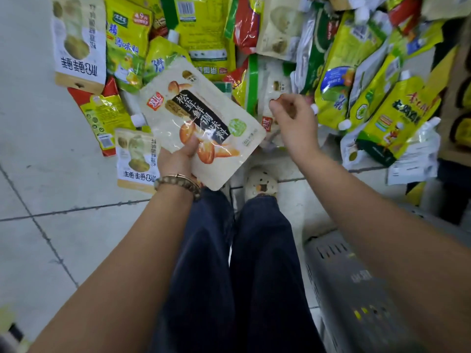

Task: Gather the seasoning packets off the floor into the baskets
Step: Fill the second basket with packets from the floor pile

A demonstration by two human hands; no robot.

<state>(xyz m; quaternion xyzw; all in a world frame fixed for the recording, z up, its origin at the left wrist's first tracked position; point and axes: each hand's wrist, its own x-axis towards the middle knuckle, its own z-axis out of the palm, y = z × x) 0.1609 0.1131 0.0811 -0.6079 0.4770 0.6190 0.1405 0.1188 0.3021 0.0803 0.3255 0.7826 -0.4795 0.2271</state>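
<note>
Head cam looking down: the mushroom seasoning packet (201, 123), cream with a black label strip, is up off the floor in the left hand (178, 159), thumb on the front near the bottom edge and the rest of the fingers behind it. The right hand (293, 121) hangs over the pile with fingers curled, right above a pale packet (276, 85), and honestly I can't tell if it's got hold of anything. Everything else is a heap on the tiled floor (38, 149): yellow-green spouted pouches (336, 80) on the right, a few red ones mixed in, and two more pale packets on the left, one far up (79, 47), one just beside the left wrist (136, 159). A grey slotted basket (356, 276) sits low on the right, blurry, under the right forearm. Beaded bracelet (178, 182) on the left wrist, dark trousers (254, 263), a white shoe (261, 186).
</note>
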